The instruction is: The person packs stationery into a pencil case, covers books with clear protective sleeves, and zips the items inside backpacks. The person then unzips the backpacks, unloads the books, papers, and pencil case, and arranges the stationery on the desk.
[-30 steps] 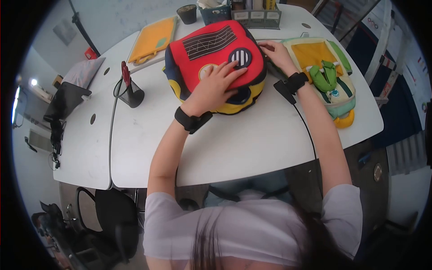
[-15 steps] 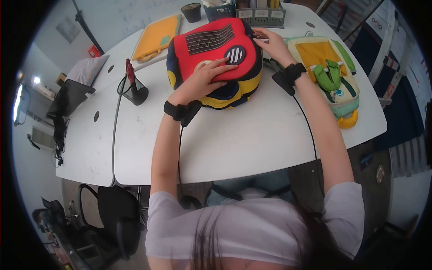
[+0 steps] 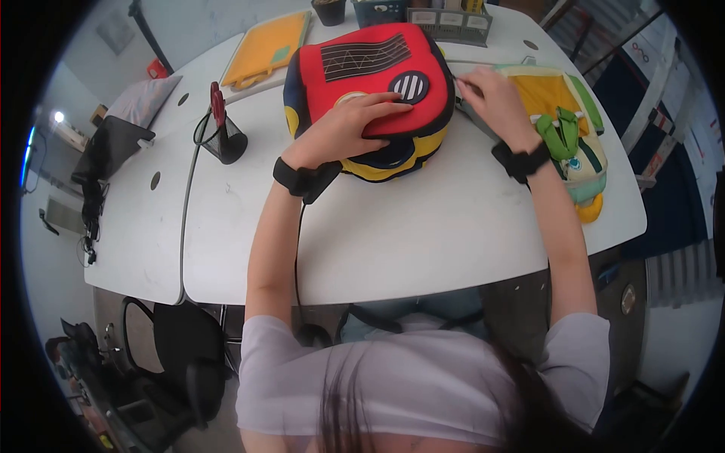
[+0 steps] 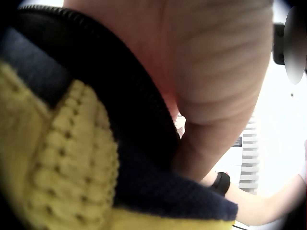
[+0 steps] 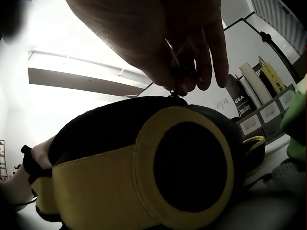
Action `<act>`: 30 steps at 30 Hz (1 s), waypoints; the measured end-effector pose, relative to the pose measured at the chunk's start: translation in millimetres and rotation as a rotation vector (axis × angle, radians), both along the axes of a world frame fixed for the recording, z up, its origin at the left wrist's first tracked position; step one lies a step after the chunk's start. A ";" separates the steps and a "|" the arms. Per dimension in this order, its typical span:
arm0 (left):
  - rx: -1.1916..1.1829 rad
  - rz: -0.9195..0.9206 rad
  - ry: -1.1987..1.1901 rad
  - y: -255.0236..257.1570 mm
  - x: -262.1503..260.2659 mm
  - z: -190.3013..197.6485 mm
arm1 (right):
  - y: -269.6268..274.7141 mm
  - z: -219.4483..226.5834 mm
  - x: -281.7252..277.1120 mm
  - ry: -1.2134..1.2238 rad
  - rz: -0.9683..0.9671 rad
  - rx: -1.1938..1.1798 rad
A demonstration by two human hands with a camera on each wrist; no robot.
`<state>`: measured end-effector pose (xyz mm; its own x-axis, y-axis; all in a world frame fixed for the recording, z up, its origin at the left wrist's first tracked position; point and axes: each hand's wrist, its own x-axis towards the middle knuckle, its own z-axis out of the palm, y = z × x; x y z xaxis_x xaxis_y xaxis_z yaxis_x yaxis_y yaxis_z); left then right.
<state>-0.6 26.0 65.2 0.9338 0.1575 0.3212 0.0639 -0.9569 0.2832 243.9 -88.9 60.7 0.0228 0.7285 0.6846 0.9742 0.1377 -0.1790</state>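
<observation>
A red backpack (image 3: 377, 57) with navy and yellow sides lies on the table, its front panel facing up. Spread over the lower left of that panel is my left hand (image 3: 343, 124), fingertips just below the striped round patch (image 3: 408, 87). Its thumb bends down at the zippered edge, beside the yellow trim (image 4: 72, 158) in the left wrist view. At the backpack's right side, my right hand (image 3: 495, 106) pinches a zipper pull (image 5: 173, 94) between thumb and fingers. The right wrist view shows the pull at the top of the dark side, above a yellow-ringed black circle (image 5: 192, 165).
A green and yellow backpack (image 3: 587, 162) lies to the right, near my right forearm. On the left stands a mesh pen holder (image 3: 226, 143) with red-handled scissors. Behind are a yellow folder (image 3: 268, 45), a plant pot (image 3: 329, 10) and a grey rack (image 3: 447, 26) of books.
My right hand first moved away along the backpack's right side, then came back nearer and further right. My left hand slid down and left, off the striped patch.
</observation>
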 end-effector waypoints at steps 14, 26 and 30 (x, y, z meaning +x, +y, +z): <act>0.064 -0.038 -0.219 -12.4 -0.6 -0.9 | -21.1 18.8 -64.8 0.449 0.646 -0.424; -0.195 0.014 0.080 -35.1 -8.7 15.1 | -1.4 2.9 -42.0 0.053 0.509 -0.312; -0.295 0.068 0.070 -37.9 -10.5 13.7 | -1.9 5.0 -41.8 0.094 0.524 -0.324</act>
